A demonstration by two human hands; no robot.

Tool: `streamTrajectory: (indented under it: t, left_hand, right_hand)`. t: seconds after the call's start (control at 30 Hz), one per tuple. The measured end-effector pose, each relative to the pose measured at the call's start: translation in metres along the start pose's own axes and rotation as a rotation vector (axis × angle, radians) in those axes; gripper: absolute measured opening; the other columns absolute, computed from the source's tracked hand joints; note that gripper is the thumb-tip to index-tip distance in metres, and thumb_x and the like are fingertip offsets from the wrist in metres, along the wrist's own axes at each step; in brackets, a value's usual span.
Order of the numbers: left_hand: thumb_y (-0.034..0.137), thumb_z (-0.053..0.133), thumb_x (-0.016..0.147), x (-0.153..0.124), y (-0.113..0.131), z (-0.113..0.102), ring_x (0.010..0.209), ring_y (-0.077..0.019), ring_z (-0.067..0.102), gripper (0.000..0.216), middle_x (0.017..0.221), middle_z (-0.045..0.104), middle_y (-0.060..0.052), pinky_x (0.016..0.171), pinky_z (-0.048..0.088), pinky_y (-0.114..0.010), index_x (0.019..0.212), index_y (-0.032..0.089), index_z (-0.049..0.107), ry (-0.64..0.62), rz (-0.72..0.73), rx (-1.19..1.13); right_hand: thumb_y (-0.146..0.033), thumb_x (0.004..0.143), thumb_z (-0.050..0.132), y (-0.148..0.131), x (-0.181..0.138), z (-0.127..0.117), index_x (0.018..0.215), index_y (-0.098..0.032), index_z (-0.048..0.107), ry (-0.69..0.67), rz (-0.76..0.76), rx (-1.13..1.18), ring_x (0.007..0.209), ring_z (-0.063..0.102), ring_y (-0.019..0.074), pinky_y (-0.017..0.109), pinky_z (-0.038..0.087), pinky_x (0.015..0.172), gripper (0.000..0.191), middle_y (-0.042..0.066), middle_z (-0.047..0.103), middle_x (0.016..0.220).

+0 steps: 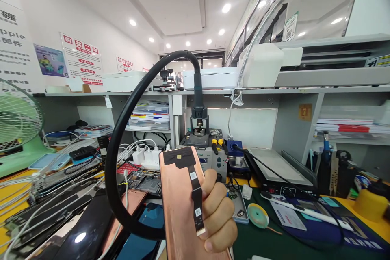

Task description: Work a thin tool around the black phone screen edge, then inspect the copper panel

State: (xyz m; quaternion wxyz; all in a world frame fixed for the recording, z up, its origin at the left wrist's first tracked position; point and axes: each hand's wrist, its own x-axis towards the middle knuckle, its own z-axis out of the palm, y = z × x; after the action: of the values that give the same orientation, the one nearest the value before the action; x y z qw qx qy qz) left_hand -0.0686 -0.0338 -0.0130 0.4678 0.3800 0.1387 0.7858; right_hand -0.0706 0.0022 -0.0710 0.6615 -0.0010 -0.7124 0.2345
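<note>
My left hand [219, 215] is wrapped round the right edge of a phone screen [178, 207], its fingertips bent onto the near face. The screen stands upright with its copper-coloured back toward me. A black patch covers its top, and a black ribbon cable [196, 195] runs down from there beside my fingers. My palm and thumb are hidden behind the screen. A thick black hose [111, 150] loops around to the left and passes behind the screen. My right hand is not in view.
Stacked phone parts [61, 211] and white cables crowd the left, near a green fan [18, 130]. Behind stand a microscope-like stand [199, 134] and a soldering station [219, 162]. At right are a flat heating plate [280, 166], a white pen-like tool [310, 211] and a solder wick spool [258, 215].
</note>
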Motion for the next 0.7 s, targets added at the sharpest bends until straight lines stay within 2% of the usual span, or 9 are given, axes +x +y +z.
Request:
streamTrajectory:
  t: [0.1,0.17,0.23,0.27,0.3,0.37,0.53,0.63,0.7]
  left_hand:
    - [0.035,0.059,0.095,-0.001,0.0,-0.001,0.08,-0.0145,0.065,0.024,0.105,0.067,-0.005,0.068,0.058,-0.031,0.111,0.018,0.062,0.002,-0.004,0.002]
    - [0.035,0.059,0.095,-0.001,0.0,-0.001,0.079,-0.0142,0.065,0.023,0.104,0.067,-0.005,0.068,0.058,-0.031,0.11,0.018,0.063,0.003,-0.005,0.002]
    - [0.035,0.059,0.095,-0.001,0.0,-0.001,0.075,-0.0127,0.064,0.022,0.1,0.067,-0.004,0.064,0.057,-0.028,0.108,0.017,0.063,0.002,-0.007,0.001]
    - [0.035,0.058,0.095,-0.001,0.0,-0.001,0.073,-0.0119,0.063,0.021,0.098,0.067,-0.004,0.062,0.057,-0.027,0.107,0.017,0.063,0.001,-0.008,0.0]
    - [0.035,0.059,0.095,-0.002,0.0,-0.001,0.072,-0.0117,0.063,0.021,0.097,0.067,-0.003,0.061,0.056,-0.027,0.106,0.017,0.063,0.001,-0.009,0.0]
    - [0.035,0.059,0.095,-0.002,0.001,0.0,0.074,-0.0125,0.064,0.022,0.099,0.067,-0.004,0.063,0.057,-0.028,0.108,0.017,0.063,0.0,-0.01,-0.001]
    - [0.035,0.058,0.095,-0.002,0.003,0.003,0.081,-0.0145,0.065,0.023,0.106,0.067,-0.005,0.069,0.058,-0.031,0.111,0.018,0.063,-0.006,-0.024,-0.005]
    - [0.035,0.059,0.095,-0.002,0.002,0.004,0.076,-0.0129,0.064,0.022,0.101,0.067,-0.004,0.064,0.057,-0.028,0.108,0.018,0.063,-0.011,-0.027,-0.01]
    - [0.035,0.059,0.095,-0.002,0.001,0.005,0.074,-0.0124,0.063,0.022,0.099,0.067,-0.004,0.063,0.057,-0.028,0.108,0.017,0.063,-0.013,-0.025,-0.013]
  right_hand:
    - [-0.028,0.091,0.065,-0.004,0.007,-0.001,0.031,-0.024,0.041,0.161,-0.002,0.048,0.028,0.043,0.0103,0.031,0.061,0.056,0.064,-0.009,0.017,0.025]
    - [-0.024,0.092,0.061,-0.011,0.02,-0.002,0.023,-0.025,0.025,0.291,-0.023,0.098,0.024,0.037,0.0091,0.028,0.057,0.051,0.078,-0.007,0.007,0.023]
    - [-0.02,0.096,0.05,-0.022,0.037,-0.003,0.019,-0.024,0.01,0.446,-0.06,0.163,0.021,0.028,0.0088,0.026,0.05,0.043,0.087,-0.004,-0.002,0.023]
    - [-0.019,0.1,0.038,-0.028,0.046,-0.003,0.019,-0.022,0.003,0.523,-0.076,0.205,0.019,0.022,0.0087,0.026,0.043,0.037,0.088,-0.002,-0.007,0.023]
    - [-0.019,0.103,0.026,-0.034,0.054,-0.003,0.02,-0.02,0.0,0.589,-0.101,0.237,0.019,0.018,0.0087,0.026,0.038,0.035,0.087,-0.001,-0.009,0.023]
    - [-0.02,0.103,0.019,-0.043,0.067,-0.002,0.02,-0.018,-0.003,0.654,-0.105,0.299,0.019,0.018,0.0087,0.025,0.035,0.033,0.086,0.0,-0.011,0.023]
    - [-0.021,0.103,0.029,-0.045,0.074,0.0,0.019,-0.015,-0.002,0.719,-0.132,0.401,0.02,0.018,0.0066,0.024,0.033,0.033,0.09,0.0,-0.004,0.019]
    - [-0.023,0.104,0.029,-0.033,0.058,-0.002,0.02,-0.017,0.003,0.697,-0.112,0.409,0.021,0.023,0.0064,0.023,0.039,0.038,0.089,-0.001,0.002,0.021]
    - [-0.025,0.105,0.025,-0.022,0.039,-0.002,0.022,-0.02,0.003,0.618,-0.081,0.331,0.022,0.025,0.0071,0.024,0.044,0.045,0.087,-0.002,-0.001,0.026]
